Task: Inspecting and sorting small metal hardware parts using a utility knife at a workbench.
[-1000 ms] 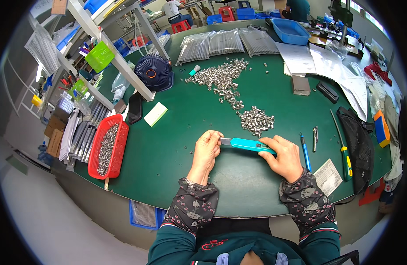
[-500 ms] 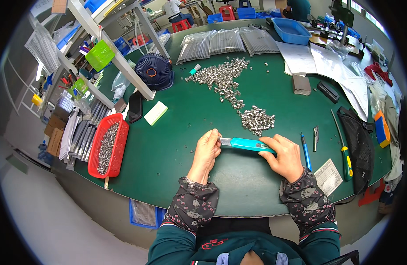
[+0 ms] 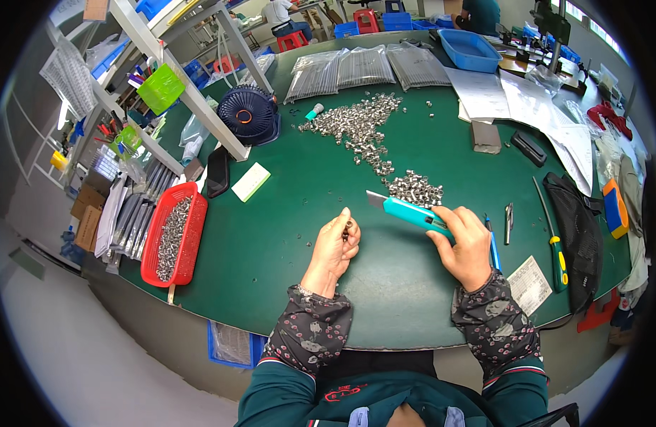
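My right hand [image 3: 466, 248] grips a teal utility knife [image 3: 407, 212] by its handle, with the wide blade out and pointing up to the left. The fingers of my left hand [image 3: 329, 245] are curled round small metal rings [image 3: 348, 228], partly hidden by the thumb and fingers. Blade and left hand are apart. Just beyond the knife lies a small heap of shiny metal rings [image 3: 419, 189]. It trails back into a larger spread of the same rings [image 3: 353, 127] on the green table [image 3: 271, 249].
At left stands a red basket [image 3: 194, 238] of small metal parts, near a phone [image 3: 218, 172], a notepad [image 3: 251, 182] and a fan [image 3: 248, 115]. To the right lie a blue pen [image 3: 494, 249], a screwdriver [image 3: 557, 256] and a black pouch [image 3: 575, 235]. Bagged tubes [image 3: 363, 67] line the back.
The knife blade has lifted away from my left hand, up and to the right. My left hand has turned slightly, so the small rings in its fingers now show.
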The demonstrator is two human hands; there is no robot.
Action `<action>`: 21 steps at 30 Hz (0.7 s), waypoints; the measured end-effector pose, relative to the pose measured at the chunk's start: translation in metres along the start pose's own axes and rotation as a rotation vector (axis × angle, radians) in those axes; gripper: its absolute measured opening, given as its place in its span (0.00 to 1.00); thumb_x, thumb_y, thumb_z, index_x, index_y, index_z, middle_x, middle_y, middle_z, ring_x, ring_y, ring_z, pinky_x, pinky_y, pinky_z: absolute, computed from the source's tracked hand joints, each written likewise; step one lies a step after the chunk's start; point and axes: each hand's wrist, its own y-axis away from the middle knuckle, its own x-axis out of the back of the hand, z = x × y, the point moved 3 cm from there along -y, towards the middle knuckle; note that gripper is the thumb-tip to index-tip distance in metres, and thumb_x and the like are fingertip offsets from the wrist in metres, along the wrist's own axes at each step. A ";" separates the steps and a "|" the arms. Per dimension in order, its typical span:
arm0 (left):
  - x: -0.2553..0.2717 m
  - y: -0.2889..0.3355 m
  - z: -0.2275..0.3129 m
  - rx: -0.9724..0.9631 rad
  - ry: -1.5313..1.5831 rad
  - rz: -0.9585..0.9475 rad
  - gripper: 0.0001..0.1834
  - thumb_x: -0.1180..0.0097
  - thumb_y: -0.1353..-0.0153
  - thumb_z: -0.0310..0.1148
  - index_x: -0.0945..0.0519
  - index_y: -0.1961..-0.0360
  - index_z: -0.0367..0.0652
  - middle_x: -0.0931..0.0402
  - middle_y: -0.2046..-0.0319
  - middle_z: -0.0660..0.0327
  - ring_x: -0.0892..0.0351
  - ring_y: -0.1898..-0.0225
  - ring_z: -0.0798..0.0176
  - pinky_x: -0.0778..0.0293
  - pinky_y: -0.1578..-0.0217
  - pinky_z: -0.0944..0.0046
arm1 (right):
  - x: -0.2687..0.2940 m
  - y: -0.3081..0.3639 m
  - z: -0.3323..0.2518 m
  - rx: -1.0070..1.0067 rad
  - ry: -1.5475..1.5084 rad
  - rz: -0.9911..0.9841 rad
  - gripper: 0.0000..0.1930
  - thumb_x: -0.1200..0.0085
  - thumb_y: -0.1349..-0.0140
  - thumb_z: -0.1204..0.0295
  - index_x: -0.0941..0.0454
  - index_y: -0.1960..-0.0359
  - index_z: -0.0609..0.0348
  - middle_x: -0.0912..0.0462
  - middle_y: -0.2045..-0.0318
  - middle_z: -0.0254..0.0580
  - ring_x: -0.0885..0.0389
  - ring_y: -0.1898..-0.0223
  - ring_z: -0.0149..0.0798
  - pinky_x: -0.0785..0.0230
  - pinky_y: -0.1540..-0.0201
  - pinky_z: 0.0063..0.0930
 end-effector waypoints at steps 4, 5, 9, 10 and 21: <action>0.000 0.001 0.002 0.015 0.056 0.010 0.20 0.59 0.38 0.43 0.37 0.84 0.44 0.44 0.88 0.67 0.53 0.90 0.78 0.57 0.93 0.79 | -0.007 0.003 -0.002 0.061 0.084 -0.037 0.17 0.43 0.59 0.76 0.27 0.63 0.55 0.32 0.77 0.38 0.30 0.73 0.41 0.36 0.75 0.32; -0.001 0.002 0.002 0.019 0.052 0.010 0.20 0.59 0.38 0.43 0.37 0.84 0.44 0.43 0.88 0.66 0.53 0.90 0.78 0.57 0.93 0.79 | -0.011 0.005 -0.002 0.092 0.145 -0.130 0.17 0.44 0.59 0.77 0.27 0.63 0.56 0.32 0.77 0.38 0.30 0.72 0.40 0.35 0.75 0.32; 0.002 0.001 0.003 0.008 0.062 0.012 0.20 0.59 0.38 0.43 0.37 0.83 0.44 0.43 0.88 0.66 0.53 0.90 0.77 0.57 0.93 0.79 | -0.009 0.004 -0.001 0.094 0.140 -0.087 0.17 0.45 0.59 0.78 0.28 0.63 0.55 0.33 0.77 0.37 0.31 0.73 0.40 0.35 0.74 0.31; 0.001 0.001 0.003 -0.001 0.058 0.003 0.19 0.59 0.38 0.43 0.36 0.82 0.43 0.42 0.87 0.66 0.52 0.90 0.77 0.56 0.93 0.79 | -0.009 0.004 -0.001 0.083 0.136 -0.109 0.17 0.45 0.59 0.78 0.28 0.63 0.55 0.32 0.76 0.37 0.30 0.72 0.40 0.35 0.74 0.31; -0.025 -0.009 -0.006 -0.007 -0.087 -0.090 0.10 0.59 0.38 0.36 0.31 0.69 0.41 0.38 0.81 0.67 0.45 0.84 0.77 0.53 0.91 0.79 | 0.007 0.001 0.020 -0.219 -0.117 0.137 0.16 0.45 0.56 0.78 0.27 0.61 0.57 0.28 0.71 0.42 0.27 0.69 0.46 0.34 0.69 0.34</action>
